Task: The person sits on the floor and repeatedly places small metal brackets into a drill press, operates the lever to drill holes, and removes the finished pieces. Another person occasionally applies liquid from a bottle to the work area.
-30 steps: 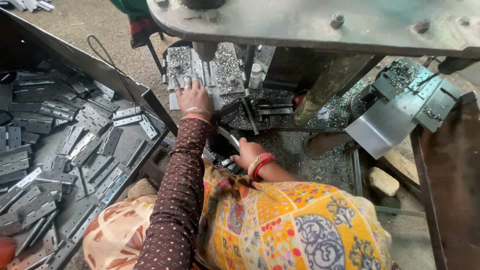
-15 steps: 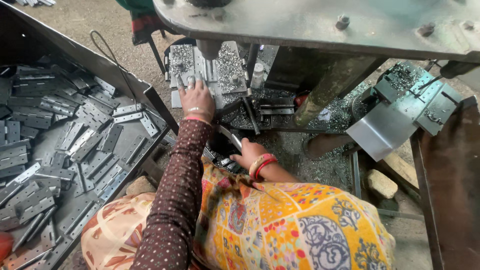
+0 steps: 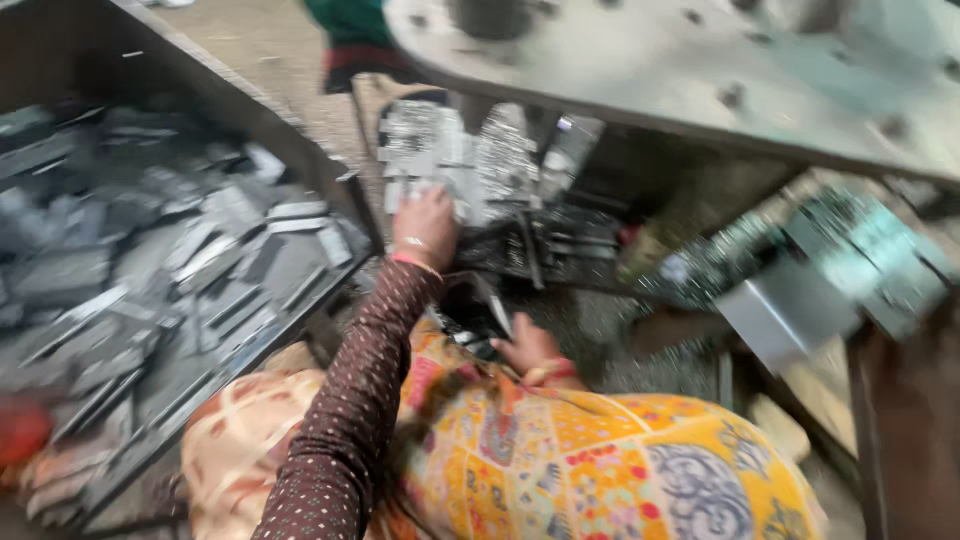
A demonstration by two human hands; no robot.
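Note:
The picture is blurred by motion. My left hand (image 3: 425,225) reaches forward in a dark dotted sleeve, and its fingers lie on a flat grey metal piece (image 3: 425,160) on the bed of a press (image 3: 520,200). My right hand (image 3: 530,348), with red bangles at the wrist, is low and close to my lap. It sits beside a dark container of small metal parts (image 3: 470,315), with its fingertips hidden. My lap is covered by patterned yellow cloth (image 3: 600,460).
A large dark tray (image 3: 330,180) on the left holds several flat grey metal blanks. The press's thick steel plate (image 3: 700,70) overhangs at the top. A bent sheet-metal chute (image 3: 800,300) stands at the right, with a dark bin edge (image 3: 900,420) beyond it.
The view has swung and blurred. My left hand stays on the metal piece at the press, and my right hand stays low by the container.

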